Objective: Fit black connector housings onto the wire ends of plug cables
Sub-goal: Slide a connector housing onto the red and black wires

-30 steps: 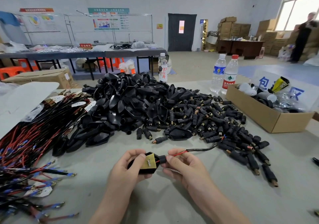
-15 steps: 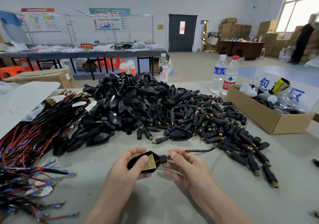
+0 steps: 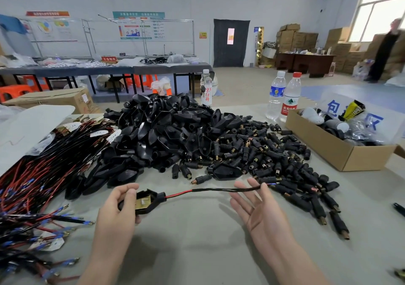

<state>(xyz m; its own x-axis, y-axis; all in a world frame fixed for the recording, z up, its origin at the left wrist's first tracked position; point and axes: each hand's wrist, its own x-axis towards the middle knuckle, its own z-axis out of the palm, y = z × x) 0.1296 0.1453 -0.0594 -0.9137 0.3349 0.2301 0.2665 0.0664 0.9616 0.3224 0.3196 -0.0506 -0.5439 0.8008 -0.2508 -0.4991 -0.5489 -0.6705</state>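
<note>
Head view: left hand (image 3: 118, 214) grips housing (image 3: 146, 202); red sign (image 3: 109, 59) reads 不合格区.

worktop (image 3: 197, 251): grey, matte | far centre: heap of black housings (image 3: 166, 131) | right, touching it: spread of black barrel plugs (image 3: 274, 159), brass-tipped | left: bundle of red-and-black wires (image 3: 32, 186), blue-tipped ends nearest | far right: open cardboard box (image 3: 370, 158), two water bottles (image 3: 290, 100) just beside its far-left corner | far left: white sheet (image 3: 28, 126)

the right hand (image 3: 260, 214) has let go of the cable (image 3: 221, 190) and opened, palm up.
</note>
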